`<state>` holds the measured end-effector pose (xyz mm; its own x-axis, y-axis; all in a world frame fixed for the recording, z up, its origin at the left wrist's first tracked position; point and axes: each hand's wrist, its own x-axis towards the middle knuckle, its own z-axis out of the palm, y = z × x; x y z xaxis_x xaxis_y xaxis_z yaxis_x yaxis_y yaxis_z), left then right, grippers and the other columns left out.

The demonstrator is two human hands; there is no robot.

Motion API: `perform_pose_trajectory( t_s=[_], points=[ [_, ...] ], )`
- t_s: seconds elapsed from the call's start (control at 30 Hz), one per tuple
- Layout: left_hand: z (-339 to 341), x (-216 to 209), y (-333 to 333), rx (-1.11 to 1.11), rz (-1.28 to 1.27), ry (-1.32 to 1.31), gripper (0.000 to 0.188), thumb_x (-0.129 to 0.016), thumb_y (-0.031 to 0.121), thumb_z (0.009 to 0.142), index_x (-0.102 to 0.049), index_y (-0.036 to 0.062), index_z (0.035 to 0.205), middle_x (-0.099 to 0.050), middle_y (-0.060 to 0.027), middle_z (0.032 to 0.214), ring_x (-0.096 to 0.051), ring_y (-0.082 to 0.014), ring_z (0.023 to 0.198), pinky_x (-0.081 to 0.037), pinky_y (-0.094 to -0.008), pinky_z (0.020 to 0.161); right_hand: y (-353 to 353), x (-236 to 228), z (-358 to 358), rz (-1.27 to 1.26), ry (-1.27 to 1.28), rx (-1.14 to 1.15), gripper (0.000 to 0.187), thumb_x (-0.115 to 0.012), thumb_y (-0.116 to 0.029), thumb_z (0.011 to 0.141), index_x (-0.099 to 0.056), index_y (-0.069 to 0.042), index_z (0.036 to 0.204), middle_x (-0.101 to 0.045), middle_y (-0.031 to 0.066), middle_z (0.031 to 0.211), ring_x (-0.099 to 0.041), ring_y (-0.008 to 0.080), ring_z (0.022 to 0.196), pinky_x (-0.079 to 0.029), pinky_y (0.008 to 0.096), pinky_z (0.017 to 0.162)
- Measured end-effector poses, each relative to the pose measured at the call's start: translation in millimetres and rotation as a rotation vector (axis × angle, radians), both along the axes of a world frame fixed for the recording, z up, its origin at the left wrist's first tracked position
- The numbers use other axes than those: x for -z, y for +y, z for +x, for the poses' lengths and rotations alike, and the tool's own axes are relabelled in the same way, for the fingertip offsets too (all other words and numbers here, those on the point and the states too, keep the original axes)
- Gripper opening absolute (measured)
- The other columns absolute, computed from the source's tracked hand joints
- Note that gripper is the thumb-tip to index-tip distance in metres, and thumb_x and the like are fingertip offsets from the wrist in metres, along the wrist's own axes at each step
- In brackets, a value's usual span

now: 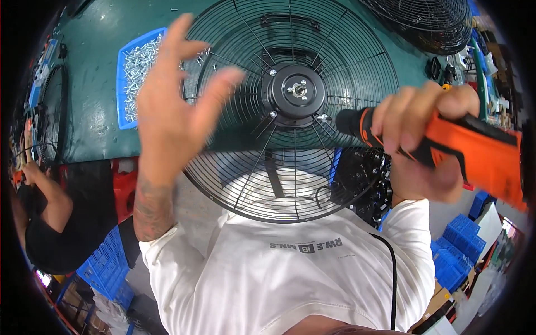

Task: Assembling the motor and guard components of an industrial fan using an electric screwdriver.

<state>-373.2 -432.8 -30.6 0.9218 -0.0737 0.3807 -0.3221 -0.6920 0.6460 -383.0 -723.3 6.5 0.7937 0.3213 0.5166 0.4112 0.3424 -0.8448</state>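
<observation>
A round black wire fan grille (245, 192) lies across the table's front edge, with a black motor (297, 89) at its centre. My right hand (416, 125) grips an orange and black power screwdriver (474, 151), its dark nose pointing left at a screw (324, 118) on the motor mount's right side. Over the grille's left side, my left hand (178, 103) is raised and smeared by motion, its fingers and thumb apart. A few small silvery screws show near its fingertips; whether they touch it, I cannot tell. Beside that hand sits a blue tray (121, 92) full of screws.
The green tabletop (89, 111) carries more black grilles (427, 22) stacked at the far right. Blue crates (458, 243) stand low at the right, and another blue crate (106, 262) at the left. A person in black (47, 223) works at the left, beside another grille (53, 111).
</observation>
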Motion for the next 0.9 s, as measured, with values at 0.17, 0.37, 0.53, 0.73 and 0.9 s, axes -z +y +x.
perform_pose_trajectory(
  t_s=[0.17,0.37,0.53,0.73,0.9],
  points=[
    [39.1,48.6,49.4,-0.189,0.033,-0.005,0.060,-0.076,0.028,0.092,-0.055,-0.0037,0.138,-0.068,-0.0210,0.124,-0.065,-0.0323,0.118,-0.051,-0.0442,0.098,4.0,17.8,14.1,-0.088,0.098,0.018,0.051,-0.073,-0.045,0.093,-0.051,-0.008,0.121,-0.057,0.0040,0.081,-0.057,0.0180,0.066,-0.051,0.0361,0.068],
    [46.6,76.6,53.5,-0.131,-0.010,0.059,0.053,-0.074,0.026,0.093,-0.059,-0.0040,0.134,-0.070,-0.0204,0.120,-0.066,-0.0284,0.113,-0.050,-0.0394,0.099,6.7,27.1,14.8,-0.037,0.218,-0.011,0.050,-0.080,-0.029,0.088,-0.047,-0.005,0.115,-0.058,0.0062,0.080,-0.058,0.0167,0.068,-0.052,0.0345,0.065],
    [45.6,76.4,50.6,-0.135,-0.269,0.189,0.044,-0.071,0.022,0.096,-0.062,-0.0035,0.130,-0.072,-0.0171,0.109,-0.068,-0.0244,0.106,-0.050,-0.0359,0.098,3.0,32.6,25.1,-0.062,0.118,-0.149,0.051,-0.083,-0.027,0.085,-0.048,-0.004,0.113,-0.060,0.0081,0.081,-0.058,0.0174,0.068,-0.051,0.0344,0.063],
    [43.3,76.5,56.3,-0.082,-0.226,0.227,0.037,-0.055,0.009,0.103,-0.057,-0.0050,0.137,-0.068,-0.0169,0.124,-0.065,-0.0228,0.119,-0.047,-0.0337,0.105,0.8,43.9,34.9,-0.010,0.036,-0.324,0.053,-0.085,-0.025,0.083,-0.049,-0.001,0.114,-0.061,0.0110,0.086,-0.060,0.0191,0.071,-0.051,0.0342,0.063],
    [46.2,81.6,57.3,-0.043,-0.287,0.212,0.037,-0.049,0.002,0.103,-0.056,-0.0050,0.139,-0.068,-0.0176,0.124,-0.064,-0.0231,0.121,-0.046,-0.0339,0.106,5.6,43.8,27.4,-0.004,0.085,-0.235,0.053,-0.085,-0.022,0.083,-0.049,0.001,0.115,-0.061,0.0117,0.086,-0.059,0.0192,0.071,-0.050,0.0345,0.063]
  ],
)
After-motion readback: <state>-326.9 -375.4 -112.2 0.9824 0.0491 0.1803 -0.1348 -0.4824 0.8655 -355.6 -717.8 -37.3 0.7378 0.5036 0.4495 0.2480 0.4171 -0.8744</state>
